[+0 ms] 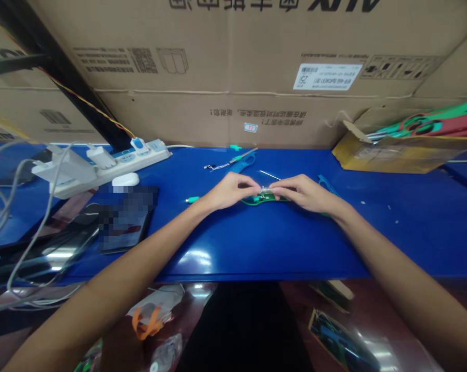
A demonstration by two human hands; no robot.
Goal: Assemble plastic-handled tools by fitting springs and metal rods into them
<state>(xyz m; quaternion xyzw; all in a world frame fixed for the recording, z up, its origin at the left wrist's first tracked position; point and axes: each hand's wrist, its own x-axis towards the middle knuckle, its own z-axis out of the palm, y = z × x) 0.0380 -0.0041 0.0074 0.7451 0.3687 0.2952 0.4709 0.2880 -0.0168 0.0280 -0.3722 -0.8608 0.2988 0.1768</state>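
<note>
My left hand and my right hand meet over the blue tabletop, each pinching with thumb and fingertips. Between the fingertips is a small, pale, shiny piece, too small to name more exactly. Just beneath it lies a flat green strip, partly covered by my fingers. A green cable curves below my left fingertips, and a green plug sticks out left of that hand. Behind my hands is a thin pale rod. A blue-handled tool is partly hidden behind my right wrist.
Large cardboard boxes wall off the back. A power strip, white earbud case and phone lie left. Blue cutters rest behind my hands. A yellow-brown box of green- and red-handled tools stands right.
</note>
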